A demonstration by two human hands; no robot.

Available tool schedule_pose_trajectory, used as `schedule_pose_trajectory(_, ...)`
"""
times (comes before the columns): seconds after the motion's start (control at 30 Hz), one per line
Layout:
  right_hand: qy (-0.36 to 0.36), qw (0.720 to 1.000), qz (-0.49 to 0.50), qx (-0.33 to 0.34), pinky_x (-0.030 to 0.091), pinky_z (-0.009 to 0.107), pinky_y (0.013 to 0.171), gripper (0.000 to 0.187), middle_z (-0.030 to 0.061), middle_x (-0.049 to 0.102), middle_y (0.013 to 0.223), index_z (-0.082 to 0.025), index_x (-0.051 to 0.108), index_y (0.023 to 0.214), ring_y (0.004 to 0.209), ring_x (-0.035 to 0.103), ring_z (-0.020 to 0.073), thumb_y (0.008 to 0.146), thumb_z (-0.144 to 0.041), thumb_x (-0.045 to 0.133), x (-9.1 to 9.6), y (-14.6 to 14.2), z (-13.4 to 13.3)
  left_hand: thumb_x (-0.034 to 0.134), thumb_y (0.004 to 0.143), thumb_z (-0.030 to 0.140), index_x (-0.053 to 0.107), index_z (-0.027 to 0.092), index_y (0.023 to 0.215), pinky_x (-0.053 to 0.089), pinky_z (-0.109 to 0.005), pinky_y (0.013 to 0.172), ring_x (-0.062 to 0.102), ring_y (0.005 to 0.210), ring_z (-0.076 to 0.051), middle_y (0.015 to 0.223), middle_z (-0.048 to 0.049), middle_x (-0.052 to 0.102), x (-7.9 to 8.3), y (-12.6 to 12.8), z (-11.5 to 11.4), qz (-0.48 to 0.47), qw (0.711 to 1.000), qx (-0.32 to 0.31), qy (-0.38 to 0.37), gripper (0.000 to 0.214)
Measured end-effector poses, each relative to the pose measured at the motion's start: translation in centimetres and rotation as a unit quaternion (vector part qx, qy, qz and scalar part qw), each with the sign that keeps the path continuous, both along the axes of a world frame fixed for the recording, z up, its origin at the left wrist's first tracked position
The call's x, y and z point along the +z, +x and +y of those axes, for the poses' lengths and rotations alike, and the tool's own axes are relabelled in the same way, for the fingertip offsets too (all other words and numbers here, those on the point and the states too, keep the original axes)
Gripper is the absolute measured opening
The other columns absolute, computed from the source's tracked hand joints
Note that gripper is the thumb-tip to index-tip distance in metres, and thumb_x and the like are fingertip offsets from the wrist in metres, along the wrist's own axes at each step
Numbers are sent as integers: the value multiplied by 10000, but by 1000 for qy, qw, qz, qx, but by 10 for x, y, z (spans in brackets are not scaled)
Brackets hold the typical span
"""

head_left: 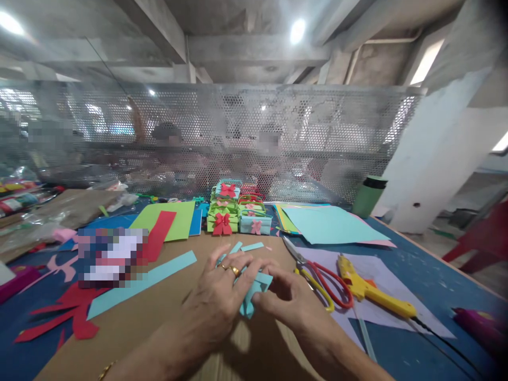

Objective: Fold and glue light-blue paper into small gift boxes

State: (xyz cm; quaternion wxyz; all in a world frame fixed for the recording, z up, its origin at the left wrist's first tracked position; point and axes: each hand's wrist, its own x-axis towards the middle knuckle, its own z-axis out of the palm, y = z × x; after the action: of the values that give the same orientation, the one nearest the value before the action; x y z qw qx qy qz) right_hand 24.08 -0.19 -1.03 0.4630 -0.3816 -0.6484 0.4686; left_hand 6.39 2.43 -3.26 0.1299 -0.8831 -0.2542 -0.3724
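Observation:
My left hand [216, 293] and my right hand [288, 299] meet over the brown cardboard [159, 328] and both pinch a small folded piece of light blue paper [254, 291]. Two gold rings show on my left hand. A long light blue paper strip [143, 283] lies to the left of my hands. Short blue strips [248, 247] lie just beyond them.
Red and yellow handled scissors [317, 278] and a yellow glue gun [371, 288] lie right of my hands. Small paper baskets with bows [236, 211] stand behind, by coloured paper sheets [329, 225], a green sheet [174, 219] and a green cup [369, 196]. A perforated screen stands behind.

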Motion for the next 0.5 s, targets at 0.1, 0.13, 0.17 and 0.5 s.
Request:
schedule_pose_trajectory(0.1,3,1000,-18,-14,512,320,745,83,42,651,891,-213,697,788,863,598,215,731,-255,651,1,-1,-1,366,902,26,436,130,1428,293,-520,1082,577,1182,-254,1255,-157,641,-1,-1,2,-31,999,-36,-16,541)
schedule_pose_trajectory(0.13,2,1000,-20,-18,509,320,734,70,38,647,875,-216,685,767,848,595,214,722,-248,643,0,-1,-1,382,879,29,430,141,1434,306,-521,1060,582,1159,-258,1252,-154,639,0,-2,2,-38,998,-44,-27,568)
schedule_pose_trajectory(0.17,1,1000,-17,-23,507,324,731,59,35,640,858,-217,672,749,840,592,215,711,-240,632,-1,-1,-1,399,854,28,427,157,1438,318,-517,1035,587,1134,-261,1255,-149,635,0,-3,1,-41,997,-50,-40,599)
schedule_pose_trajectory(0.5,-5,998,-31,-46,475,330,778,145,33,633,831,-204,675,750,846,583,213,791,-303,578,-3,1,-1,446,783,3,442,323,1423,361,-453,978,519,1140,-261,1302,-53,593,12,-10,-8,-34,970,-63,-232,715)
